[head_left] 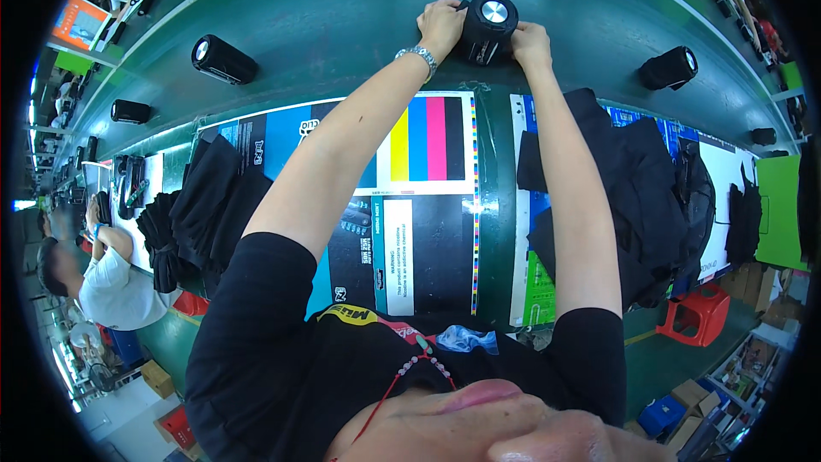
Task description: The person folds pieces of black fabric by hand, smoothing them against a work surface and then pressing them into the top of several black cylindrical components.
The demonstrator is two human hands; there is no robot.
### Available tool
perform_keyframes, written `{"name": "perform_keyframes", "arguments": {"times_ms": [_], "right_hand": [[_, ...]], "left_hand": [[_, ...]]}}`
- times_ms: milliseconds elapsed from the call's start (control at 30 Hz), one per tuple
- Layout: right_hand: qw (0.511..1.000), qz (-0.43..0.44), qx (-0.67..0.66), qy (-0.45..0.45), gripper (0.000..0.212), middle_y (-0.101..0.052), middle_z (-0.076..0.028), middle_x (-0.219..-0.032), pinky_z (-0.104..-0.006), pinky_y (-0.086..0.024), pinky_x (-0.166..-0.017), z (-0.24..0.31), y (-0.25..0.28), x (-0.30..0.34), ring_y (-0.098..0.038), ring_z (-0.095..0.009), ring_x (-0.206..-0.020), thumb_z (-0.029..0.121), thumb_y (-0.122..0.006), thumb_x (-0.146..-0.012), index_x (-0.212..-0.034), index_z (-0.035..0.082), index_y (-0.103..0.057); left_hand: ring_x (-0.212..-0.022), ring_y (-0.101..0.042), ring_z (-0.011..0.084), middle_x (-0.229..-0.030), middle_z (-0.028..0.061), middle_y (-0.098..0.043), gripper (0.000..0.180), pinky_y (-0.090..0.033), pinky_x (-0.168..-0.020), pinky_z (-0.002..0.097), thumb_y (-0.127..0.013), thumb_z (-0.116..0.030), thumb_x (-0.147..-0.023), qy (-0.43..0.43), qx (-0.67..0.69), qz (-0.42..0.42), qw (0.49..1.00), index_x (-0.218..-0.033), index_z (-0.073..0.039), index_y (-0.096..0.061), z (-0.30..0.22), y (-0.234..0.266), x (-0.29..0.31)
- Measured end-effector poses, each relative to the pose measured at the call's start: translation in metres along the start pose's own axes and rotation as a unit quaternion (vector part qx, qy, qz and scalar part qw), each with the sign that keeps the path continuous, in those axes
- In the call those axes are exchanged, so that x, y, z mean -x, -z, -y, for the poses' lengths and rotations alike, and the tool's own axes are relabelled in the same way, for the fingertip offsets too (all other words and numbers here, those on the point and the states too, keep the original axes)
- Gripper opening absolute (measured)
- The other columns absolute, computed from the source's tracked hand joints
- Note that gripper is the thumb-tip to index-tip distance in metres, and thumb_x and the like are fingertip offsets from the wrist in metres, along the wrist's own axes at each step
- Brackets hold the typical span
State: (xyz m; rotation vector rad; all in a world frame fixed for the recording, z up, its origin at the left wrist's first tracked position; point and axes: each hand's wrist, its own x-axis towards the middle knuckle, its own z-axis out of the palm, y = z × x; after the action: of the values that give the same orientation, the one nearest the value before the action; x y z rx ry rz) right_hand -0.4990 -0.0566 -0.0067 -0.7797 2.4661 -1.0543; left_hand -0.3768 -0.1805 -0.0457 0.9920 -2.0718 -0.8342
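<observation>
A black cylindrical portable speaker (484, 44) with a shiny silver disc on its end stands at the far middle of the green work surface, between my hands. My left hand (440, 27), below a metal watch band, has its fingers closed at the speaker's upper left side, by a dark strap-like part. On the other side, my right hand (532, 43) grips the speaker's right edge with bent fingers. Both arms are stretched far forward. The fingertips are partly hidden against the speaker.
Similar speakers lie on the green surface, one to the left (224, 60) and one to the right (669, 68). Nearer are printed sheets (428, 141) and heaps of black fabric, left (209, 205) and right (629, 197). A co-worker (120, 287) sits at left; a red stool (697, 316) stands right.
</observation>
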Motion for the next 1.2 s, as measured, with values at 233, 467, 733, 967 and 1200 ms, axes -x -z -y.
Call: {"name": "perform_keyframes", "arguments": {"times_ms": [233, 467, 733, 967, 1200], "right_hand": [[0.995, -0.025, 0.091, 0.044, 0.018, -0.069, -0.012, -0.092, -0.0403, -0.051, -0.08, 0.001, 0.011, 0.015, -0.065, -0.033, -0.092, 0.019, -0.058, -0.077, -0.087, 0.019, -0.073], [0.986, -0.061, 0.157, 0.015, 0.019, -0.07, -0.009, -0.098, -0.0378, -0.051, -0.083, 0.008, 0.011, 0.019, -0.065, -0.029, -0.097, 0.021, -0.059, -0.079, -0.091, 0.024, -0.074], [0.989, 0.011, -0.122, 0.085, 0.022, -0.07, -0.01, -0.093, -0.0332, -0.049, -0.072, -0.036, 0.028, -0.014, -0.066, -0.022, -0.085, 0.023, -0.055, -0.085, -0.093, 0.011, -0.072], [0.783, 0.151, -0.602, 0.041, 0.049, -0.066, -0.012, -0.092, -0.0363, -0.058, -0.064, 0.058, -0.002, 0.107, -0.068, -0.023, -0.078, 0.037, -0.023, -0.099, -0.106, 0.005, -0.059], [0.787, 0.342, -0.506, -0.088, 0.075, -0.067, -0.016, -0.08, -0.0347, -0.056, -0.049, 0.087, -0.007, 0.131, -0.067, -0.027, -0.067, 0.058, -0.012, -0.095, -0.107, 0.002, -0.059]], "left_hand": [[-0.116, -0.05, 0.0232, -0.119, 0.0031, -0.062, 0.028, -0.031, -0.099, 0.0417, -0.059, -0.036, -0.087, -0.051, -0.06, -0.001, 0.997, -0.096, -0.012, -0.072, 0.001, -0.009, 0.011], [-0.114, -0.051, 0.0258, -0.118, 0.0038, -0.062, 0.025, -0.032, -0.1, 0.0397, -0.061, -0.035, -0.085, -0.094, -0.117, -0.031, 0.988, -0.094, -0.015, -0.073, -0.002, -0.007, 0.014], [-0.085, -0.062, 0.018, -0.09, 0.011, -0.067, 0.074, -0.049, -0.084, 0.0323, -0.036, -0.065, -0.091, 0.128, 0.497, 0.124, 0.849, -0.097, 0.003, -0.065, -0.125, 0.022, 0.03], [-0.077, -0.066, 0.0319, -0.084, 0.0229, -0.066, 0.088, -0.056, -0.074, 0.0407, -0.006, -0.065, -0.092, 0.176, 0.653, 0.184, 0.713, -0.095, 0.004, -0.061, -0.119, 0.1, 0.036], [-0.09, -0.062, 0.0359, -0.095, 0.0265, -0.063, 0.083, -0.052, -0.083, 0.0458, -0.004, -0.057, -0.094, 0.224, 0.69, 0.101, 0.681, -0.106, 0.004, -0.057, -0.095, 0.136, 0.053]]}}
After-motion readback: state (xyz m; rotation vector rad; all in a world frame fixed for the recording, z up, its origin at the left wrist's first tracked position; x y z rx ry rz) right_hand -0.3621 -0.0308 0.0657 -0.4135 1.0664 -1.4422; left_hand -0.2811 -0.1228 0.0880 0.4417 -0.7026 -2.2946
